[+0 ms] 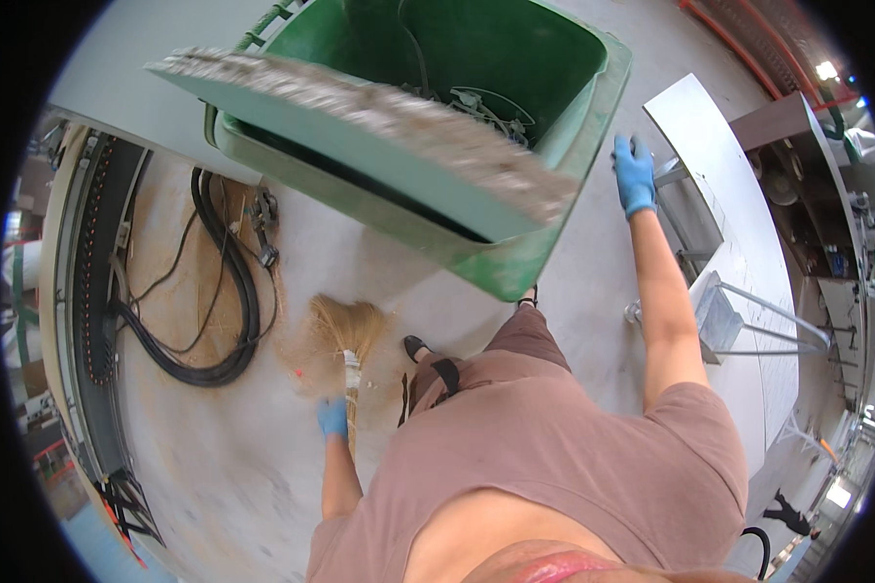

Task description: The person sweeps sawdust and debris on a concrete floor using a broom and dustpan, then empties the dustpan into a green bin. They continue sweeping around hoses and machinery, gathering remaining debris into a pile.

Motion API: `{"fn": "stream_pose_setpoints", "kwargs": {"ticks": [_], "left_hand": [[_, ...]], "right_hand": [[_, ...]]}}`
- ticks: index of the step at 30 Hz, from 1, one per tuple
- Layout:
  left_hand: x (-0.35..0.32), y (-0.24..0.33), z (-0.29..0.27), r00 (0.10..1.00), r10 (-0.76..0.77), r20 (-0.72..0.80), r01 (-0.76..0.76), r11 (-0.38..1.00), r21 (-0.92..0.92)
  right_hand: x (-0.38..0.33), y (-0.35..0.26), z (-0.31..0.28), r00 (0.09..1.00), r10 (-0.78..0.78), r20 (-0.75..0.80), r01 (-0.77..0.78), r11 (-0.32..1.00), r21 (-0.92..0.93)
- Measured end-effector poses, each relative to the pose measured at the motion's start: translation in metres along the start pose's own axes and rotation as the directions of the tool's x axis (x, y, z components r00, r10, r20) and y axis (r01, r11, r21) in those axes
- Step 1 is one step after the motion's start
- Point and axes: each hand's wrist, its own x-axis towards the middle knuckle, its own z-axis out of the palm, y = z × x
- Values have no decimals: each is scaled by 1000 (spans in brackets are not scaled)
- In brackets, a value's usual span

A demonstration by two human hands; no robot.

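Note:
My left hand [332, 418], in a blue glove, is closed around the handle of a straw broom [346, 325]. The broom's bristles fan out over the floor beside my foot. White wrapping binds its neck. My right hand [635, 180], also blue-gloved, reaches forward with fingers stretched out and apart, and I see nothing held in it. It is just right of a large green bin [496, 267]. A pale green slab [360, 155] with a rough, dusty grey edge lies slanted across the bin's mouth, smeared by motion. Wiry scraps [491, 107] show inside the bin.
Black cables [209, 360] loop over sawdust-like debris on the floor at left, beside a machine frame [97, 243]. At right stand a white-topped table [749, 214] and a metal frame [724, 316]. A distant person [787, 513] is at far lower right.

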Motion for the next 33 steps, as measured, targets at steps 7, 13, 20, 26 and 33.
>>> {"fn": "stream_pose_setpoints", "kwargs": {"ticks": [7, 13, 20, 26, 33], "left_hand": [[-104, 303, 166, 951, 264, 163, -19, 574, -819], [-142, 357, 210, 948, 308, -78, -265, 631, -729], [-109, 323, 221, 915, 338, -221, -386, 567, -728], [-98, 316, 213, 879, 405, -252, -477, 736, -481], [-126, 349, 220, 944, 226, -240, -328, 574, -751]], "right_hand": [[208, -52, 19, 873, -488, 16, 464, 820, -334], [269, -98, 50, 817, -366, 446, 511, 817, -266], [283, -105, 47, 747, -125, 653, 374, 891, -257], [289, -105, 53, 736, -140, 662, 378, 897, -230], [278, -107, 49, 761, -217, 611, 417, 886, -205]]}}
